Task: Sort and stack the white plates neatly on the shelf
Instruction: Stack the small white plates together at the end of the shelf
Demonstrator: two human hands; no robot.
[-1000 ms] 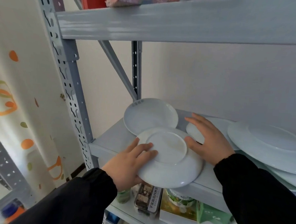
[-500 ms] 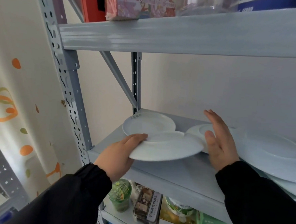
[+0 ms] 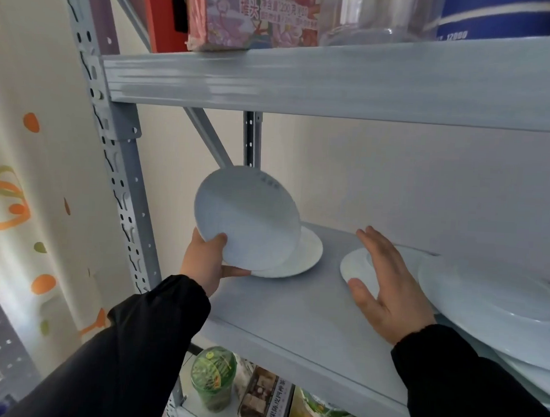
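**Stacking the small plates, with one lifted over its match**

Pinched a small white plate (image 3: 247,219) by its lower rim in the left hand (image 3: 205,262), thumb on the face and fingers beneath. Held it steeply tilted just above a second small plate (image 3: 303,254) lying flat near the left back corner of the shelf (image 3: 294,308). Laid the right hand (image 3: 387,287) flat over a third small plate (image 3: 353,266) at mid-shelf, fingers straight and spread, gripping nothing, just beside the stack of large plates (image 3: 492,293) at the right edge. Seemed midway through gathering like sizes. Next, probably: level the tilted plate, lower it squarely onto the one beneath with rims matched, then bring the third across.
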